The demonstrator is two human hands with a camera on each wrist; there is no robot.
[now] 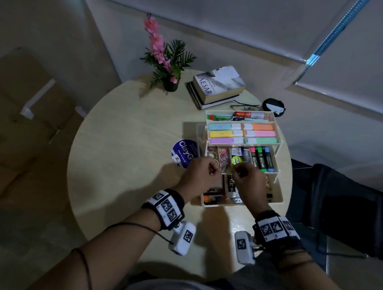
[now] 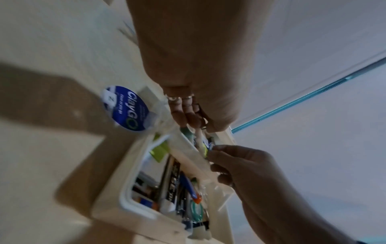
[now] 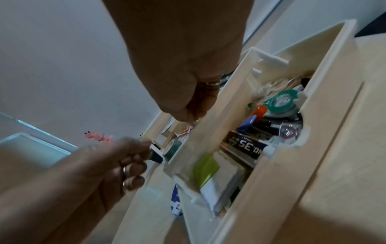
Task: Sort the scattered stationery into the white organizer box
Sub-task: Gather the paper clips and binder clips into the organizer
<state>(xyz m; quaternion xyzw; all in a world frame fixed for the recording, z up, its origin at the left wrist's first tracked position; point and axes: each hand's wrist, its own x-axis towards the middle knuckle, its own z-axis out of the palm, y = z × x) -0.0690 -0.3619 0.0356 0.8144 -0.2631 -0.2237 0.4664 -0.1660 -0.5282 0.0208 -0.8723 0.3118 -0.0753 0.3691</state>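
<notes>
The white organizer box [image 1: 280, 189] stands open in three stepped tiers on the right of the round table. Pens and pastel highlighters [image 1: 241, 134] fill the top tier, and markers and small items fill the middle tier. A black staples box [image 1: 231, 186] lies in the bottom tier [image 3: 271, 181]. Both hands hover at the middle tier's front edge. My left hand [image 1: 211, 171] has curled fingers and pinches something small and dark [image 3: 155, 156]. My right hand [image 1: 237, 172] pinches a small yellow-green item [image 3: 196, 119] over the compartments. What either item is stays unclear.
A round blue ClayGo tub [image 1: 182, 152] sits just left of the box. At the back are stacked books [image 1: 219, 87], a potted plant with pink flowers [image 1: 165, 62], glasses [image 1: 245, 106] and a black round object [image 1: 273, 106]. Something dark [image 1: 337, 206] lies beyond the table's right edge.
</notes>
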